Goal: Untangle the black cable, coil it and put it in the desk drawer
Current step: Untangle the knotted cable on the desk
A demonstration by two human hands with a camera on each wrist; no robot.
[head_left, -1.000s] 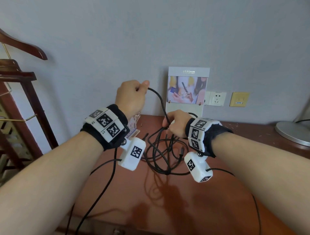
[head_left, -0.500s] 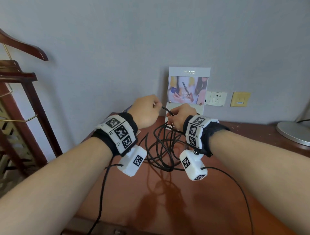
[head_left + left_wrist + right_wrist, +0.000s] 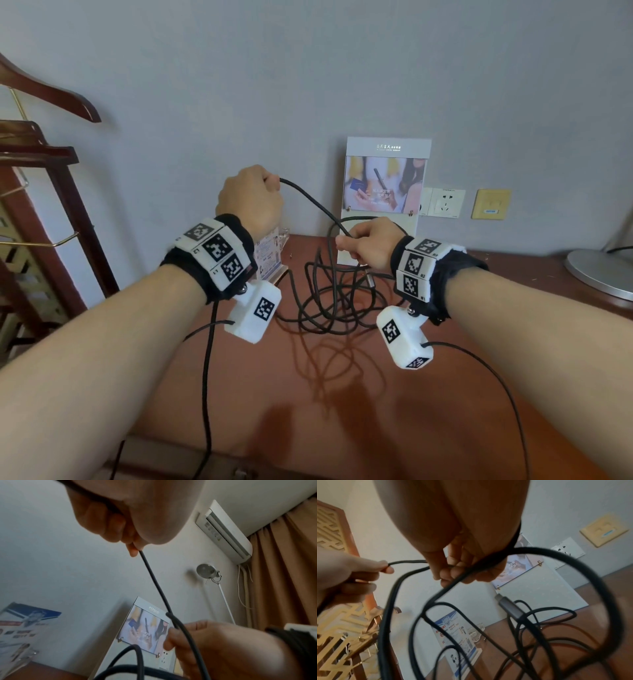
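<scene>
Before me a white display card point(image 3: 388, 178) with a photo leans upright against the grey wall at the back of the bench point(image 3: 308, 394). Right of it I see a white socket point(image 3: 444, 202), then a yellow wall plate point(image 3: 490, 204). A leaflet stand point(image 3: 270, 255) sits left, a wooden hanger point(image 3: 51, 94) beyond.

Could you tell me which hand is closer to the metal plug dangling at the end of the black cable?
Right. The right hand holds the cable just above the plug; the left hand is up and off to the left.
</scene>
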